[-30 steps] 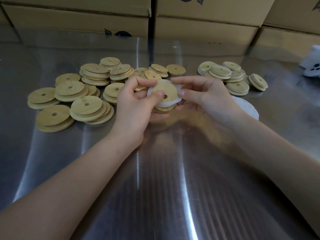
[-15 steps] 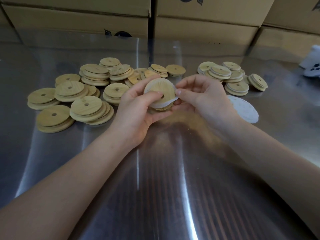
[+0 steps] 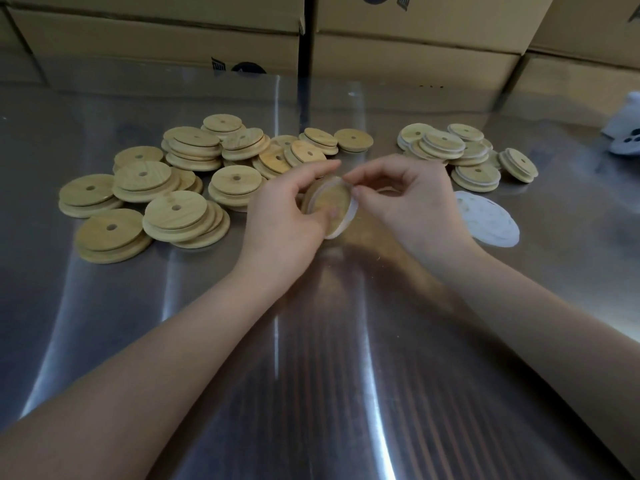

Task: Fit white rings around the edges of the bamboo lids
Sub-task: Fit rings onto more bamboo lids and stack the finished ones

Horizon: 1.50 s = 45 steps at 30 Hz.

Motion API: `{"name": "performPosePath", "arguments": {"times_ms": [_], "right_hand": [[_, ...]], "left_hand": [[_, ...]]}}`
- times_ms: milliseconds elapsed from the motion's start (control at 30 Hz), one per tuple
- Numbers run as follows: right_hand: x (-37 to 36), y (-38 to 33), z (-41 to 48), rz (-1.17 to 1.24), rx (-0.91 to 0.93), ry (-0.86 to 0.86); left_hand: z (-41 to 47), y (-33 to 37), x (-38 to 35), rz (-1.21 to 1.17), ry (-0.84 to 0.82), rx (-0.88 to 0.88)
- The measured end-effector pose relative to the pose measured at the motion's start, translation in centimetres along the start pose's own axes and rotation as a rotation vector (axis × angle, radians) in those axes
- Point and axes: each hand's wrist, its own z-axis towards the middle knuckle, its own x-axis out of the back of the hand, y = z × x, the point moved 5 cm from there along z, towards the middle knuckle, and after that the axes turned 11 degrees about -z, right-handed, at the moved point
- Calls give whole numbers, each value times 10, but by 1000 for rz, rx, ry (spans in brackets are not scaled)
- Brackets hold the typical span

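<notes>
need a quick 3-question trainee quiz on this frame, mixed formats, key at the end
1. True or false: the ringed lids lie to the right of the bare lids.
2. The loose white rings lie: A) on a carton; B) on the metal table, beside the right hand; C) under the left forearm.
3. Fill in: the left hand holds a tilted bamboo lid while the right hand pinches the ___ at its rim.

Key: 1 true; 2 B; 3 white ring.
</notes>
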Motion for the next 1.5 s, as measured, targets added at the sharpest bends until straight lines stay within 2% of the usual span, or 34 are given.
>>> {"name": "performPosePath", "arguments": {"times_ms": [133,267,500,633,700,833,933,1100,1200,1300,1400,1500], "right_hand": [[1,2,1,16,-14,34],[1,3,3,31,-50,16],[2,10,9,224,-206,-93],[5,10,13,232,-227,-147],[7,9,14,184,-207,-150],[8,3,14,-80,-52,-85],[9,5,11,-82,-48,-62],[8,10,10,73,-135,-86],[4,9,6,93,-157,-41],[3,2,1,23,-92,32],[4,-7,-2,1,19,111],[4,-12,-4,-12,96,120]], "left_hand": [[-1,1,-1,32,17,-44],[2,-2,-1,-7,18,0],[6,-11,3,-231,41,137],[6,-13,1,-375,47,236],[5,-13,0,-411,44,268],[3,-14,-2,-475,31,326],[0,-15,-6,-490,-2,338],[0,-13,-7,-483,-43,312],[0,-13,-7,-475,-54,285],[0,-11,-4,-433,-41,221],[3,-1,0,-250,-42,58],[3,3,-1,-163,-59,7]]}}
